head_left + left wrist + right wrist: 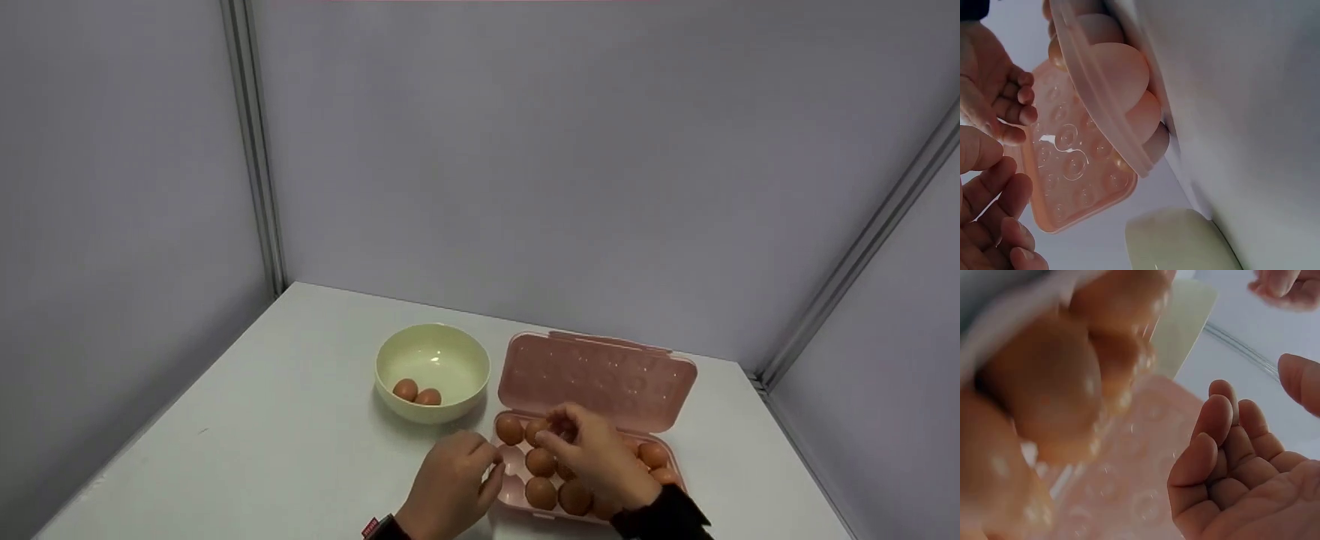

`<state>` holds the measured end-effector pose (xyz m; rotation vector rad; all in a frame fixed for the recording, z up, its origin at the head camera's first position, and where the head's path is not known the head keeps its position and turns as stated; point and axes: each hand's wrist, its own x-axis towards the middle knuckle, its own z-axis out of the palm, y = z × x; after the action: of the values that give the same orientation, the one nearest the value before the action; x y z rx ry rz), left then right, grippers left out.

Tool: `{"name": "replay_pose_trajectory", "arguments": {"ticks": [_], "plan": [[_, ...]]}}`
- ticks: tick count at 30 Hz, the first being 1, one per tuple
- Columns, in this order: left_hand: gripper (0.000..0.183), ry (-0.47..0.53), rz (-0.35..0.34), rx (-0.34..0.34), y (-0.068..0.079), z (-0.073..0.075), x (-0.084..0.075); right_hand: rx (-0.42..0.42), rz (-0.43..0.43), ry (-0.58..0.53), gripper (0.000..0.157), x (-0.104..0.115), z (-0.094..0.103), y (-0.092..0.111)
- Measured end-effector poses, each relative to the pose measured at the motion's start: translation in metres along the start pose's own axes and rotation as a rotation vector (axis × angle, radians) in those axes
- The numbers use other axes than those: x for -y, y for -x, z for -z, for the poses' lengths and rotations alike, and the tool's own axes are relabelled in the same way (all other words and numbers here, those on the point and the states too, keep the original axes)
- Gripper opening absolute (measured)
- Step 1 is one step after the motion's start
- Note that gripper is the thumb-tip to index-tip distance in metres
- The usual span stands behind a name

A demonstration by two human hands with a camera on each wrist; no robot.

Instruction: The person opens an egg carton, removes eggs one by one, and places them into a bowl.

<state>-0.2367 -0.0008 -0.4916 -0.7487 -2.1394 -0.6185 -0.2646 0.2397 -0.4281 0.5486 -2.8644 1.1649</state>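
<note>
Currently I see the right hand (592,454) above the carton (517,511), palm down, fingers loosely bent and thumb apart from them; the right-wrist view shows it holding nothing and set off from the eggs. A dark sleeve (660,516) ends at its wrist.

The left hand (454,480) sits just beside the carton's left end, on the bowl's near side. I see its fingers gently curled with nothing between them; whether thumb and forefinger touch, I cannot tell. A dark band (387,528) with a red tag (370,527) circles that wrist.

Under and around the right hand, brown eggs (541,493) fill much of the carton, some hidden from me by the hand. Along the left end, one egg (509,430) stands in the back corner, and two bare hollows (512,491) lie in front of it. The pink lid (596,381) is raised and leans back, its dimpled inside facing me.

Left of the carton, near it, stands the pale green bowl (454,367), with two eggs (406,389) side by side low at its near left.

Everything rests on the white bench (292,390). Beyond it I see grey walls (570,150) with metal posts (260,150) in the corners.
</note>
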Motion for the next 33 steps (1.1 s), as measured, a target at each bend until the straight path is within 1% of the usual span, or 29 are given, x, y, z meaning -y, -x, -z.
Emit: {"name": "replay_pose_trajectory", "arguments": {"ticks": [4, 6, 8, 12, 14, 18, 22, 26, 29, 33], "plan": [[0.016, 0.011, 0.014, -0.008, 0.002, -0.001, 0.003, 0.013, -0.013, 0.194, 0.035, 0.005, 0.004, -0.025], [0.017, 0.007, 0.008, -0.018, 0.003, -0.003, 0.003, 0.033, 0.005, 0.276, 0.038, 0.006, 0.001, -0.037], [0.019, 0.004, -0.006, -0.032, 0.004, -0.004, 0.003, 0.057, 0.048, 0.357, 0.038, 0.005, -0.004, -0.047], [0.021, -0.002, -0.028, -0.061, 0.006, -0.006, -0.001, 0.083, 0.179, 0.524, 0.037, -0.002, -0.019, -0.058], [0.021, -0.005, -0.023, -0.066, 0.006, -0.007, -0.003, 0.097, 0.205, 0.573, 0.036, -0.004, -0.025, -0.059], [0.020, -0.015, -0.004, -0.050, 0.008, -0.006, -0.008, 0.103, 0.212, 0.615, 0.026, -0.007, -0.034, -0.059], [0.019, -0.019, -0.007, -0.039, 0.006, -0.006, -0.009, 0.083, 0.197, 0.620, 0.019, -0.005, -0.036, -0.058], [0.019, -0.028, -0.014, -0.046, 0.005, -0.006, -0.009, 0.062, 0.181, 0.643, 0.021, -0.002, -0.036, -0.057], [0.020, -0.029, -0.013, -0.052, 0.006, -0.007, -0.008, 0.047, 0.187, 0.659, 0.023, -0.003, -0.037, -0.056], [0.021, -0.026, -0.017, -0.060, 0.010, -0.009, -0.007, 0.031, 0.189, 0.639, 0.026, -0.005, -0.035, -0.053]]}}
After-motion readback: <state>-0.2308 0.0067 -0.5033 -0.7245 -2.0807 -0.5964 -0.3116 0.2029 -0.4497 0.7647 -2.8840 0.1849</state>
